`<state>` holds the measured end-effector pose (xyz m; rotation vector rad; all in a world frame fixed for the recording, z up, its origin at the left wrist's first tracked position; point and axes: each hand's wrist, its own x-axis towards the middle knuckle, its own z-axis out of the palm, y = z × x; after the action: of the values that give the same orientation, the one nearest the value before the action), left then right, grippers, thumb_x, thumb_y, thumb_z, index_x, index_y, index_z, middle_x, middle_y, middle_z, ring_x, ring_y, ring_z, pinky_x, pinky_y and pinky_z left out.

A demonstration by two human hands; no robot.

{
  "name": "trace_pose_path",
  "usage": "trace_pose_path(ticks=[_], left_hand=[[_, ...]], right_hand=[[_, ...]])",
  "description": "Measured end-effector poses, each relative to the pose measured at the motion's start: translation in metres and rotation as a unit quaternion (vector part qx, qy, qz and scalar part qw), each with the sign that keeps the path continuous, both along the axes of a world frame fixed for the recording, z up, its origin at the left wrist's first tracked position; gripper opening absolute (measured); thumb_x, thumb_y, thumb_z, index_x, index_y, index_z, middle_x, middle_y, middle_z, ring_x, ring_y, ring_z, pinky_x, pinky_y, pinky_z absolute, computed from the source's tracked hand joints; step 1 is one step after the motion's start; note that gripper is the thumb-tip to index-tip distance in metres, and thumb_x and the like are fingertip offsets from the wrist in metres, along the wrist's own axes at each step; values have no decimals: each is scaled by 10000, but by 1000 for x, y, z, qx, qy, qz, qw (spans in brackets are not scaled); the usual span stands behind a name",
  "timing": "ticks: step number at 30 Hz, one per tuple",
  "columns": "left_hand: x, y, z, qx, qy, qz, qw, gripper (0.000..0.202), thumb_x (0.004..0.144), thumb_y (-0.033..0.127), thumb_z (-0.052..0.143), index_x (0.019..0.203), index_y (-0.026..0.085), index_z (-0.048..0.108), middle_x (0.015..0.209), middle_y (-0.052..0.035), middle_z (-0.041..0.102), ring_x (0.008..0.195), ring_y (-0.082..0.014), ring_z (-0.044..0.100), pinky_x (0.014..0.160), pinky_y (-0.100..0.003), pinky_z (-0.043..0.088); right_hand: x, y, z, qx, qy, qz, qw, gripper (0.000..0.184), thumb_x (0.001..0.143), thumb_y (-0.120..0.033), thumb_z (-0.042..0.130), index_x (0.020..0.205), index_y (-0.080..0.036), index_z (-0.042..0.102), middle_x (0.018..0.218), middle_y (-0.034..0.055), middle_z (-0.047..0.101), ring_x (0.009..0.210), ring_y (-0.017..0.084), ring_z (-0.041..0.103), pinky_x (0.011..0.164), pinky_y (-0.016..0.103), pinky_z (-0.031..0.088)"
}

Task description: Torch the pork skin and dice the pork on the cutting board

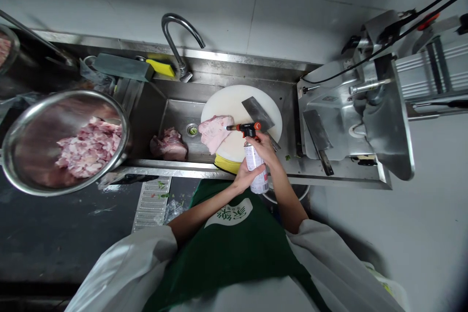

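A gas blowtorch point(256, 168) with a white can and a black-and-orange head is held in both my hands. My left hand point(244, 177) is closed around the lower can. Higher up, my right hand point(263, 147) grips the torch at its head. The nozzle points left at a slab of pale, skin-on meat point(215, 132) on the round white cutting board point(234, 102). A bluish glow shows at the nozzle tip. Behind the torch, a cleaver point(258, 111) lies on the board, its handle partly hidden by my right hand.
Another meat piece point(169, 145) lies in the steel sink point(179, 107), left of the drain. A large steel bowl point(22, 122) of cut meat stands at left. The faucet point(175, 44) rises behind. At right are a second cleaver point(317, 136) and a meat slicer point(387, 122).
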<state>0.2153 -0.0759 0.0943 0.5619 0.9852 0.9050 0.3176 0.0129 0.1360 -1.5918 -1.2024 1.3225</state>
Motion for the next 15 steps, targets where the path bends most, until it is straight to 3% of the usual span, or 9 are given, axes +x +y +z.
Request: trace_pose_path(ticks=[15], left_hand=[[-3,0,7,22,-1,-8,1000,635,649,378,949,1153,152,638,1099,-104,755,997,-248,712,963,-407,559]], right_hand=[[-1,-5,3,32,-26,42,998,240,765,-452,679,794,-214,682,714,4,708,667,193,674,602,285,513]])
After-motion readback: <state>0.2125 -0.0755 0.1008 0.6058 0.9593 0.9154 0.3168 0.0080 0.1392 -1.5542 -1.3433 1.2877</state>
